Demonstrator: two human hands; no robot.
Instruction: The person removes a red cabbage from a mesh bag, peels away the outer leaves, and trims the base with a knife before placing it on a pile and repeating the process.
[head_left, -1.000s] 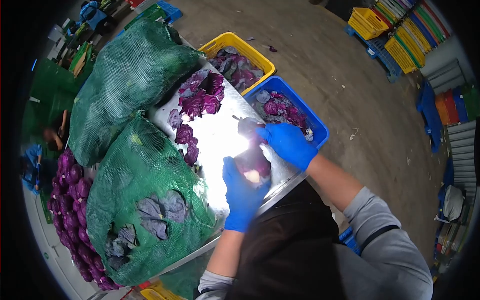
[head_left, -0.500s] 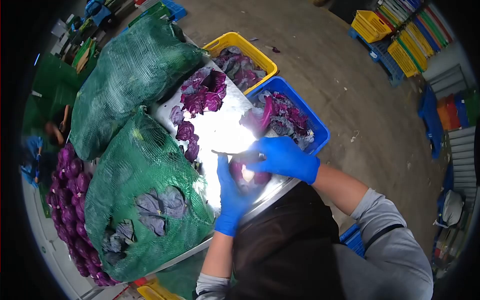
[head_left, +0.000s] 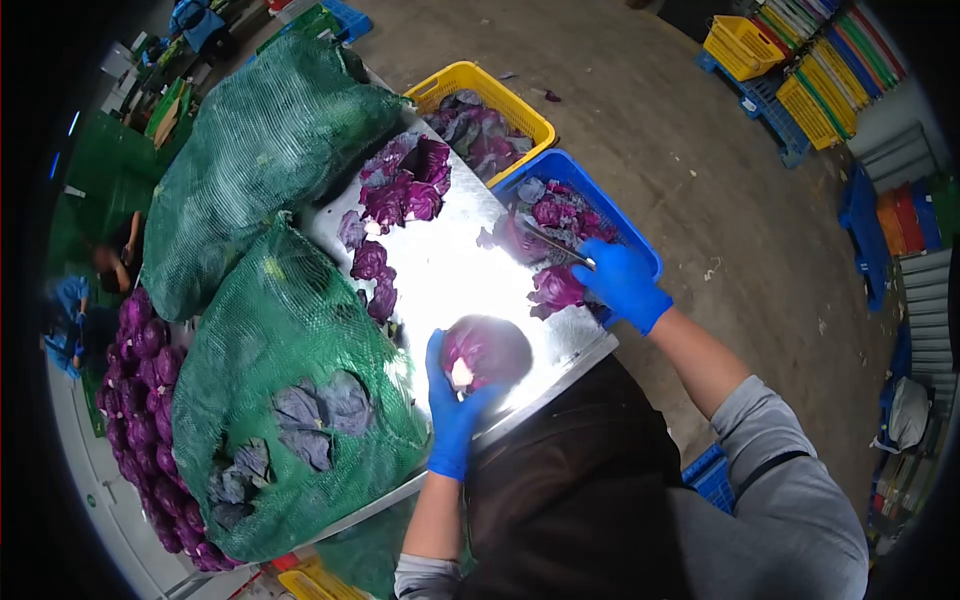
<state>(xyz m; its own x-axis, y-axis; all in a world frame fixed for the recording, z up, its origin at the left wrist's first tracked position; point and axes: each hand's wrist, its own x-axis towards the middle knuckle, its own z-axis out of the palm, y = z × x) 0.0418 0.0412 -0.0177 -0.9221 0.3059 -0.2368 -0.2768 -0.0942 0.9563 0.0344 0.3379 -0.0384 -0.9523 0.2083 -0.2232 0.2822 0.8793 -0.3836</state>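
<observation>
My left hand [head_left: 452, 400], in a blue glove, cups a round red cabbage head [head_left: 490, 350] on the shiny metal table [head_left: 450, 280], its pale cut stem facing me. In its own blue glove, my right hand [head_left: 620, 282] grips a knife [head_left: 553, 244] whose blade points over the blue crate [head_left: 640, 250]. A loose purple leaf [head_left: 556, 288] lies right under that hand at the table's edge.
Two large green net sacks [head_left: 285, 340] [head_left: 260, 150] of cabbage fill the table's left. Trimmed leaves [head_left: 405, 190] lie at the far end. A yellow crate [head_left: 480, 95] holds scraps. Finished purple heads [head_left: 135, 380] are piled left. Stacked crates [head_left: 790, 70] stand far right.
My right hand has left the cabbage and swung right toward the blue crate with the knife, taking a cut leaf along. My left hand keeps the head, now fully uncovered.
</observation>
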